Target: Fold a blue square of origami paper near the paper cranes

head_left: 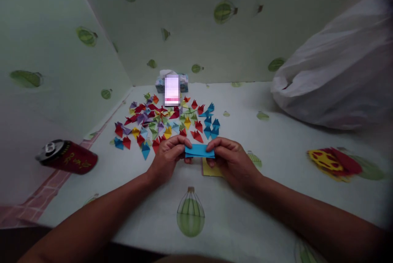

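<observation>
Between my two hands a folded strip of blue paper is held level above the table. My left hand pinches its left end between thumb and fingers. The right end is gripped the same way by my right hand. Under the right hand lies a yellow paper sheet, partly covered by that hand. Just beyond my hands, many small folded paper pieces in red, blue, yellow, purple and green are spread over the table. Several blue ones form a group at the right of the spread.
A red drink can stands at the left. At the back, a lit phone leans before a tissue box. A white plastic bag fills the right rear. A red and yellow item lies on the right of the table.
</observation>
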A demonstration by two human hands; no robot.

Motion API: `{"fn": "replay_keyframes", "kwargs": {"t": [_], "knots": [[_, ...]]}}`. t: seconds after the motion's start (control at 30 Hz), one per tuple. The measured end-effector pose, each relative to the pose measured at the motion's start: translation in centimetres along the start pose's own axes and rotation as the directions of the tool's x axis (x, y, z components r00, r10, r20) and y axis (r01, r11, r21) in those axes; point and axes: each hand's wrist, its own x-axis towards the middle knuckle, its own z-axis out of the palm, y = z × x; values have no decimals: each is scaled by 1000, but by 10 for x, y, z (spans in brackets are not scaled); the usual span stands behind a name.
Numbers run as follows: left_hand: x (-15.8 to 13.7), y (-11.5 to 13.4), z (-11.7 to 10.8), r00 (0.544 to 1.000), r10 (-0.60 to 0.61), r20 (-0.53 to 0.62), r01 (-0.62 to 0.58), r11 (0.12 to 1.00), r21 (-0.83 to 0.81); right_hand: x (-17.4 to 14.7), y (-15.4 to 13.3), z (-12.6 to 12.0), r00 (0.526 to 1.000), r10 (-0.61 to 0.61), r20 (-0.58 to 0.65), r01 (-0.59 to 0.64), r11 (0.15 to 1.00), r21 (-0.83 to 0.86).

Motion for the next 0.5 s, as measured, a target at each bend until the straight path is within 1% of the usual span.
{"fn": "replay_keyframes", "kwargs": {"t": [0.13,0.3,0.4,0.5], "knots": [[-2,0,-2,1000,7,30,-8,999,32,-1,-2,1,1000,9,13,-9,1000,-1],[-3,0,-7,997,25,75,-35,990,136,-4,-4,1,999,-26,23,28,995,-93],[-3,0,-7,997,39,65,-51,981,189,-4,-4,0,997,-65,52,73,985,-155],[-3,0,-5,998,53,38,-59,978,200,-4,-3,-1,991,-112,75,125,972,-200]]}}
